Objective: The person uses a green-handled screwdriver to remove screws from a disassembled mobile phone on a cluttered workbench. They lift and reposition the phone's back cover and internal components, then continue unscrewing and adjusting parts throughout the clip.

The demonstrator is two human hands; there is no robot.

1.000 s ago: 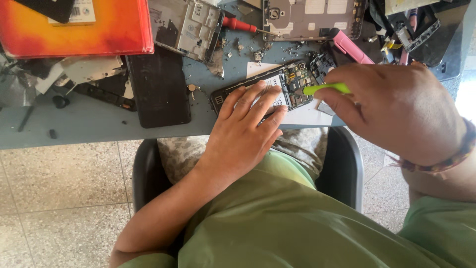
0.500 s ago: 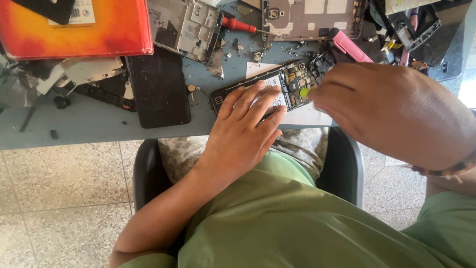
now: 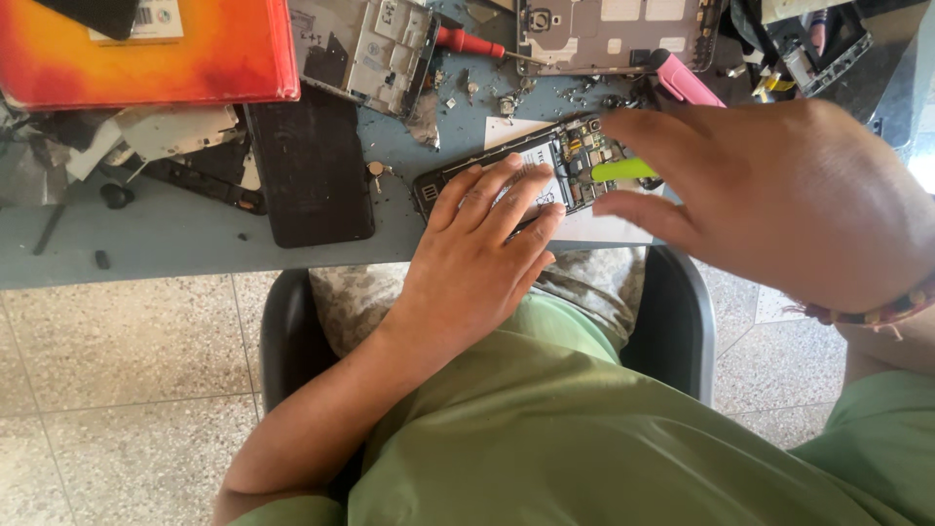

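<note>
An opened phone (image 3: 575, 156) with its back off lies on the blue-grey table (image 3: 175, 244) near the front edge, circuit boards and battery exposed. My left hand (image 3: 482, 244) lies flat on the phone's left half, fingers spread over the battery, holding it down. My right hand (image 3: 779, 195) hovers over the phone's right end, close to the camera. A green plastic pry tool (image 3: 623, 170) sticks out between its forefinger and thumb, its tip over the phone's board. That hand hides the phone's right end.
A black phone panel (image 3: 312, 166) lies left of the phone. An orange-red box (image 3: 146, 58) sits at the back left. Behind the phone are a silver phone frame (image 3: 375, 49), a grey phone back (image 3: 614, 34), a red-handled screwdriver (image 3: 467, 41), a pink tool (image 3: 687, 83) and scattered screws. A black chair (image 3: 677, 321) is under me.
My right hand has opened out and shifted, so the green pry tool, hidden half a second ago, shows again between forefinger and thumb. My left hand stays on the phone.
</note>
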